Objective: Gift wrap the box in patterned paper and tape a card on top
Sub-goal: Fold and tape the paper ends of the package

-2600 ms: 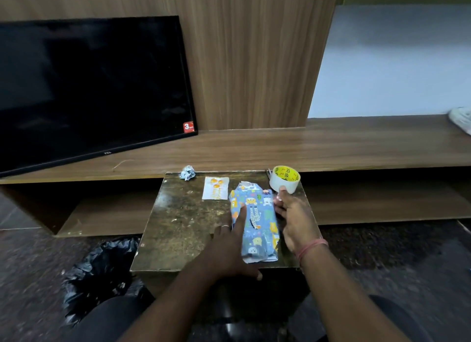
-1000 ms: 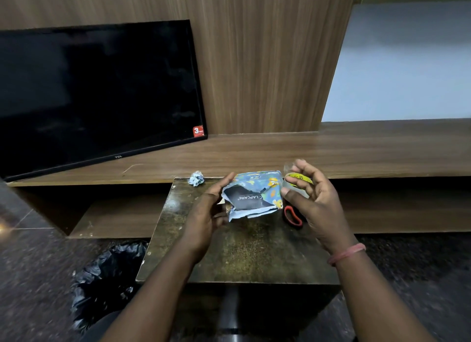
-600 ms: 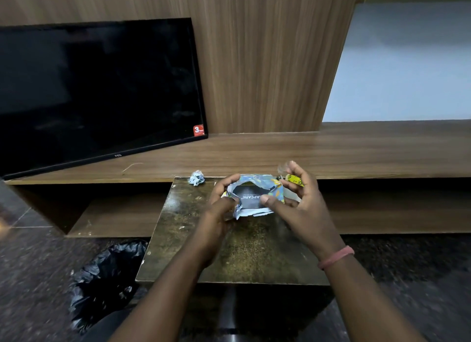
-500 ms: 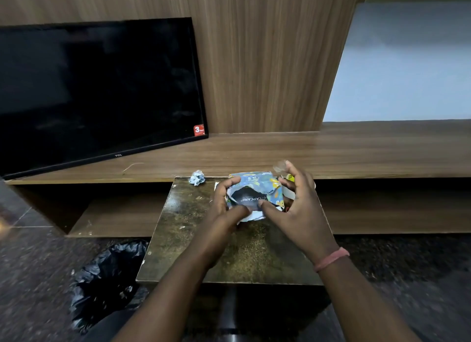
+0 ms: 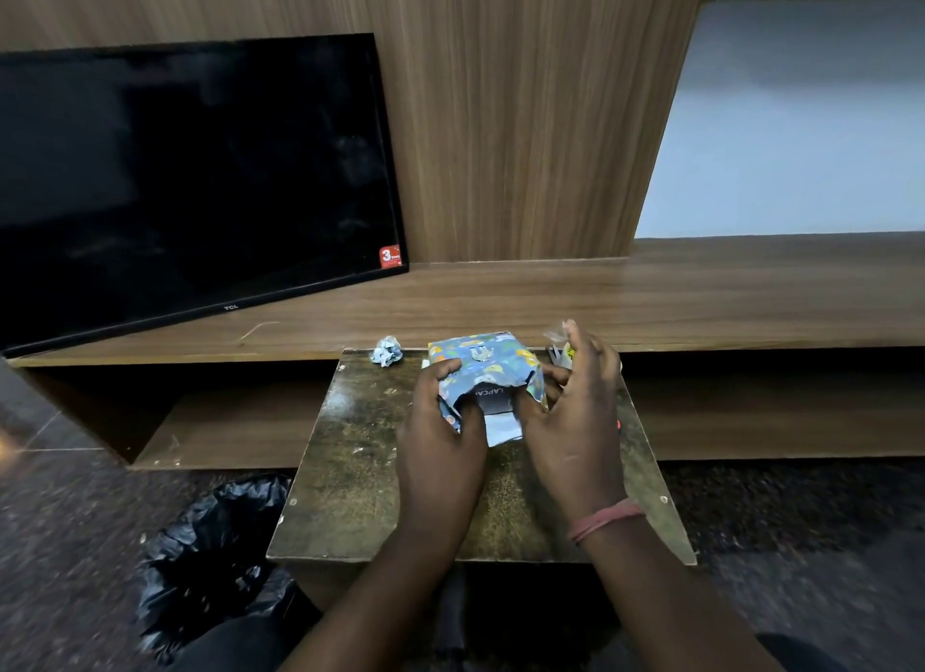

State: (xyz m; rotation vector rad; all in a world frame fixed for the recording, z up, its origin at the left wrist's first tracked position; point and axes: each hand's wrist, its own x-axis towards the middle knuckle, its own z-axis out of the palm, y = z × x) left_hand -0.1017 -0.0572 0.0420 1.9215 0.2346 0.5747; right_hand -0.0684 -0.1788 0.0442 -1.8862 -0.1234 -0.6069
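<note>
Both arms reached forward over the small table (image 5: 350, 496); the left hand (image 5: 440, 436) gripped the near-left corner of the box (image 5: 483, 371), fingers curled around its patterned paper (image 5: 495, 358); the right hand (image 5: 575, 421) pressed its thumb at the near-right corner, upper fingers pinching clear tape (image 5: 556, 330). The box sat between the hands at the table's far edge, its unwrapped end facing near, long axis apparently running near to far.

"TCL" on television bezel (image 5: 230, 307)

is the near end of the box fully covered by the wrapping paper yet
No, the near end of the dark box shows bare, with printed lettering, between the open flaps of the blue patterned wrapping paper.
</note>
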